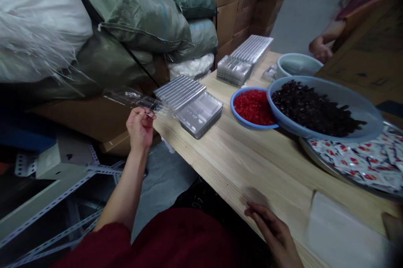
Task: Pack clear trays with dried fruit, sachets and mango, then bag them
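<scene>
Apparently, the left hand [140,130] pinches thin, clear plastic [143,101].

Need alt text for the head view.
A person's left hand holds a clear plastic piece near a stack of compartmented trays on a wooden table; the right hand is by the table's near edge. Red pieces and dark pieces sit in two bowls.
</scene>
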Demonstrator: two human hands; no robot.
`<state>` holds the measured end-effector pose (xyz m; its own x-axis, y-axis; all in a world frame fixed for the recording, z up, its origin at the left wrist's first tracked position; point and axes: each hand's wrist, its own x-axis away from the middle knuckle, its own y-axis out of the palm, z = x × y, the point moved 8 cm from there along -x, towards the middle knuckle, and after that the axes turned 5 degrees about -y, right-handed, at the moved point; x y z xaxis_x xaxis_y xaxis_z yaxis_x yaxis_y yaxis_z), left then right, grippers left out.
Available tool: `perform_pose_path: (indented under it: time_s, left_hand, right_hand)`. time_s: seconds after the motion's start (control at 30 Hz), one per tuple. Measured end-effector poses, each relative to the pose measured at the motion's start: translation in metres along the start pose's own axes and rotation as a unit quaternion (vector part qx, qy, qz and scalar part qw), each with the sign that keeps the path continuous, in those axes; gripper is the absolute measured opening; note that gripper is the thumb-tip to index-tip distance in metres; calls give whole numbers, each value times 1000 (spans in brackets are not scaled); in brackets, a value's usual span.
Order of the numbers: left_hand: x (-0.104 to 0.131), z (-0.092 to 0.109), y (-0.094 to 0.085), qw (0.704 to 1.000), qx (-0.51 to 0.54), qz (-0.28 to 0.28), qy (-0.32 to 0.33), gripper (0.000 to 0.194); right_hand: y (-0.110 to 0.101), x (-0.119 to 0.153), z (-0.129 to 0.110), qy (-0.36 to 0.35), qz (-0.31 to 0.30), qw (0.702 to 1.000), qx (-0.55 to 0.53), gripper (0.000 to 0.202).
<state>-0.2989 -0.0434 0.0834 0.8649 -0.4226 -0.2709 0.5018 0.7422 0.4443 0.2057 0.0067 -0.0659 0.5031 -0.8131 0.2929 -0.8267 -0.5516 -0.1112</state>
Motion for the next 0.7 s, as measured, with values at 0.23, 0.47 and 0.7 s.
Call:
perform_pose_path:
  time_s: [0.23,0.47,0.7]
  left_hand:
    - [192,-41,118,934,-15,-286,-214,12]
    - [246,-131,115,771,-194,-467,-388,25]
    - [81,-111,211,863,-318,-390,-38,11]
  right_hand:
    - [52,-35,-63,-76,67,966,-237,68]
    - [-35,-37,-17,-88,297,944,-116,81]
    - [-51,-46,-5,-137,236,956,108,63]
